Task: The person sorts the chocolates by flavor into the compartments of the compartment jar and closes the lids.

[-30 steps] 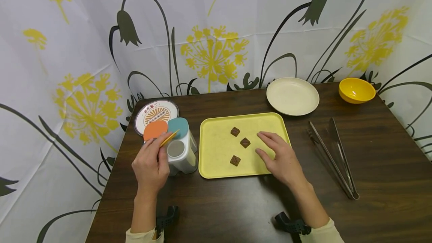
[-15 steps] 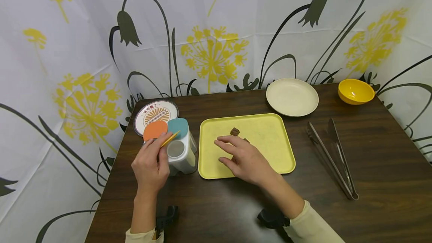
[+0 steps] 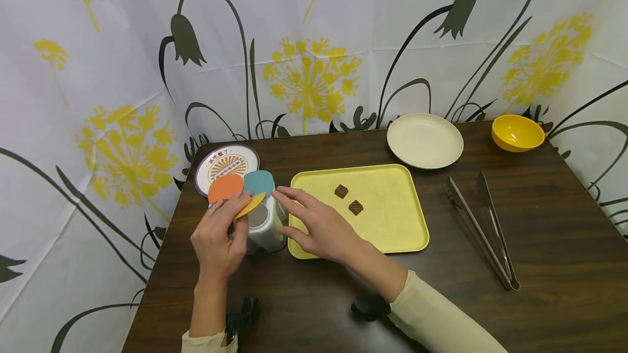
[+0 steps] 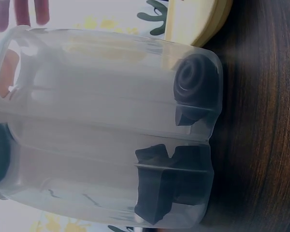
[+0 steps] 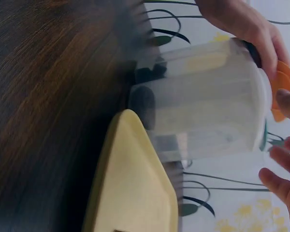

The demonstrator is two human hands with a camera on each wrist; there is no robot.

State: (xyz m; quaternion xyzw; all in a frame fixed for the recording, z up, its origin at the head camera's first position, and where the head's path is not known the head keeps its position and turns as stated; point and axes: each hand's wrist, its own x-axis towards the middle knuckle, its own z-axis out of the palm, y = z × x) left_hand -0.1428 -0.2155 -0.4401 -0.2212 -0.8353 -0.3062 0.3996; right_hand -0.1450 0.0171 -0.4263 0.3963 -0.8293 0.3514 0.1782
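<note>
My left hand pinches a yellow-orange lid, raised and tilted beside the round opening of a clear compartmented container. Orange and teal lids cover compartments farther back. Dark pieces lie at the container's bottom, one with a spiral pattern. My right hand hovers at the container's right side, thumb and fingers spread with nothing seen between them. Two square chocolates lie on the yellow tray; the hand covers the tray's near left part.
A patterned plate sits behind the container at the back left. Toward the back right stand a cream plate and a yellow bowl. Metal tongs lie right of the tray. A floral curtain hangs behind the table.
My right hand has moved left across the tray to the container. The yellow-orange lid has turned, showing more of its face. A third chocolate, seen earlier near the tray's front, no longer shows.
</note>
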